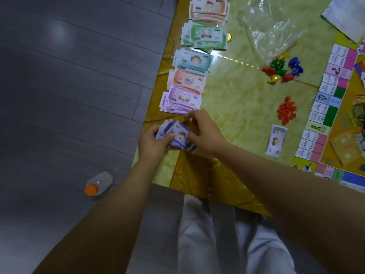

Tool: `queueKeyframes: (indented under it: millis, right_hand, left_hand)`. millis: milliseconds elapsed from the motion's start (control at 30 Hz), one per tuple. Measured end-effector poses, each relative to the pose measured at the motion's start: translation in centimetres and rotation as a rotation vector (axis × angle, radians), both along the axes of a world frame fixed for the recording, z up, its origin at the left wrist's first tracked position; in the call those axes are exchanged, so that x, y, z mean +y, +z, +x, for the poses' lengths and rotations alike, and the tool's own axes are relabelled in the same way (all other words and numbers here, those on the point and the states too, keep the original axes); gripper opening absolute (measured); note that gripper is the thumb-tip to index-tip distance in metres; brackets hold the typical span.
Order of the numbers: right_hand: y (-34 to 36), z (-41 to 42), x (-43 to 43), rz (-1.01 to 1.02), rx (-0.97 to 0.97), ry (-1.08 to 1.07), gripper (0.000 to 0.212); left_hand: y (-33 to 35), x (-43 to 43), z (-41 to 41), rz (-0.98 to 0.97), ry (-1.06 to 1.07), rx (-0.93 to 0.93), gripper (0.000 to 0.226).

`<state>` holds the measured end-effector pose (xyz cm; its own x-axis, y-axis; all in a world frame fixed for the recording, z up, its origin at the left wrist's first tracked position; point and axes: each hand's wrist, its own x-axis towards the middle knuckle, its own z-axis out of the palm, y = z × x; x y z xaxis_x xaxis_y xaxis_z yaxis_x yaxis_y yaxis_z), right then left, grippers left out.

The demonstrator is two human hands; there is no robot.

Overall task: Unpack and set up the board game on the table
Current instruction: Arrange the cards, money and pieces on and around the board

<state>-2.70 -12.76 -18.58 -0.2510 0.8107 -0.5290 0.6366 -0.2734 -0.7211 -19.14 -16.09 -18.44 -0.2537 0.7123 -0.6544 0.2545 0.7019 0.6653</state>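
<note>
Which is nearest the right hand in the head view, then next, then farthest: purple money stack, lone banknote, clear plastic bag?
From the right hand, gripping the held notes:
1. Purple money stack, just beyond it.
2. Lone banknote, to its right, beside the game board.
3. Clear plastic bag, far off, up and to the right.

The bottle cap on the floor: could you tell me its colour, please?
The cap is orange, best seen in the head view.

Digits on play-money notes [187, 79], game board squares [324, 113]: blurred, unreadable. No legible text.
</note>
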Motion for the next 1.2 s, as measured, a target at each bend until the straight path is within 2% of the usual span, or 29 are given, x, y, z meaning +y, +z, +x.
queueKeyframes:
  millis: [33, 100, 133, 167, 233, 300, 367, 467, 567, 667, 733, 767, 833, 900, 933, 1000, 1067, 1200]
  right_hand:
    - [0.2, 0.3, -0.2, 0.022, -0.021, 0.053, 0.038]
    - [0.3, 0.5, -0.6, -0.016, -0.060, 0.164, 0.014]
    - [0.6, 0.5, -0.9, -0.081, -0.052, 0.163, 0.011]
    - [0.7, 0.6, -1.2, -0.168, -0.009, 0.103, 0.014]
    - [1.3, 0.6, -1.4, -0.351, 0.125, -0.063, 0.002]
    - [2.3, 0.8, -1.3, -0.483, 0.262, -0.216, 0.011]
    - [3.4, 1.0, -1.2, -0.565, 0.338, -0.264, 0.011]
    - [4.4, 1.6, -1.2, -0.586, 0.370, -0.272, 0.005]
    - [4.8, 3.5, -1.3, -0.568, 0.406, -0.486, 0.013]
    - [5.5, 5.8, -1.8, -0.530, 0.411, -0.502, 0.016]
    - [5.6, 7.3, -2.2, -0.358, 0.322, -0.485, 0.035]
    - [5.7, 8.4, -2.6, -0.262, 0.255, -0.433, 0.059]
    - [5.5, 10.5, -3.4, -0.157, 0.125, -0.165, 0.113]
    - [5.7, 11.9, -4.2, -0.084, -0.015, 0.147, 0.140]
    - [5.6, 12.5, -4.6, -0.030, -0.064, 0.224, 0.144]
    - [5.7, 14.2, -5.4, 0.033, -0.084, 0.169, 0.142]
    - [5.8, 16.0, -5.6, 0.021, -0.075, 0.084, 0.138]
    - [6.3, 20.0, -6.6, 0.030, -0.133, 0.175, 0.134]
  left_hand:
    - [0.3, -0.4, 0.0, -0.017, -0.009, -0.067, 0.019]
    - [0.6, -1.0, 0.0, -0.038, -0.038, -0.148, 0.018]
    - [0.9, -1.1, 0.2, -0.047, -0.037, -0.175, 0.015]
    - [1.1, -1.1, 0.4, -0.062, -0.007, -0.206, 0.011]
    - [1.4, -0.8, 1.0, -0.086, 0.150, -0.340, 0.012]
    - [1.9, -0.5, 2.3, -0.112, 0.290, -0.536, 0.030]
    - [2.5, -0.1, 3.8, -0.183, 0.349, -0.658, 0.038]
    - [3.0, 0.6, 5.7, -0.274, 0.416, -0.671, 0.036]
    - [3.6, 1.4, 7.2, -0.327, 0.488, -0.711, 0.038]
    - [4.8, 2.1, 9.5, -0.360, 0.476, -0.741, 0.039]
    - [5.4, 2.3, 10.9, -0.364, 0.429, -0.691, 0.035]
    - [5.6, 2.4, 11.9, -0.378, 0.391, -0.642, 0.035]
    - [5.5, 2.3, 13.5, -0.424, 0.339, -0.565, 0.033]
    - [5.5, 2.0, 14.9, -0.483, 0.248, -0.506, 0.028]
    - [5.3, 1.8, 15.7, -0.506, 0.189, -0.489, 0.026]
    - [5.7, 1.2, 17.8, -0.532, 0.042, -0.444, 0.022]
    - [6.0, 0.6, 19.4, -0.524, -0.110, -0.390, 0.021]
    - [5.8, -0.5, 22.3, -0.505, -0.271, -0.337, 0.020]
